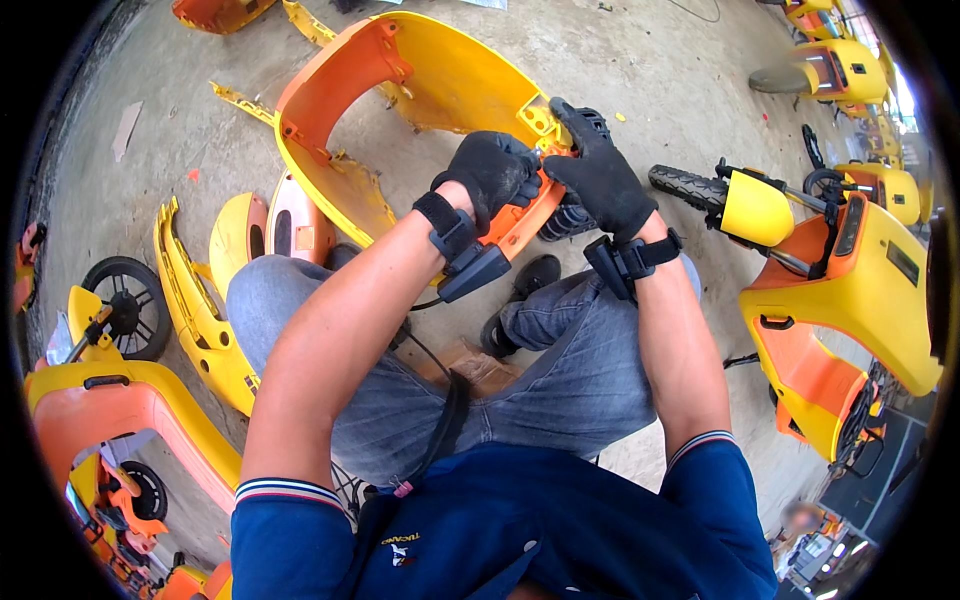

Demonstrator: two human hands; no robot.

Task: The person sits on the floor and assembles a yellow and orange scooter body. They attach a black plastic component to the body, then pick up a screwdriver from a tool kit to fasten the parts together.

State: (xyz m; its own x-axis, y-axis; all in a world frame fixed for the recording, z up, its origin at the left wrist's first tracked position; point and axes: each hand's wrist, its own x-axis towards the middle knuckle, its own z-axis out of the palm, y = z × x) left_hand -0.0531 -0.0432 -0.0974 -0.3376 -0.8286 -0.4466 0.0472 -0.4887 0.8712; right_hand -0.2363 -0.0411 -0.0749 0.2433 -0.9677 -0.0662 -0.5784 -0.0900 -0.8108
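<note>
Curled into a fist, the person's black-gloved left hand (490,178) meets the right end of a large, hollow, yellow-and-orange plastic shell (460,70), though what the fingers enclose is hidden. Beside it, the black-gloved right hand (605,185) lies with thumb and forefinger spread; whether it grips, one cannot tell. The shell sits at upper centre of the frame, before the person's grey denim-clad knees (270,290) (probably so both hands reach one end easily). A long, curved yellow plastic panel (190,315) lies at left, seemingly aside for working room.
</note>
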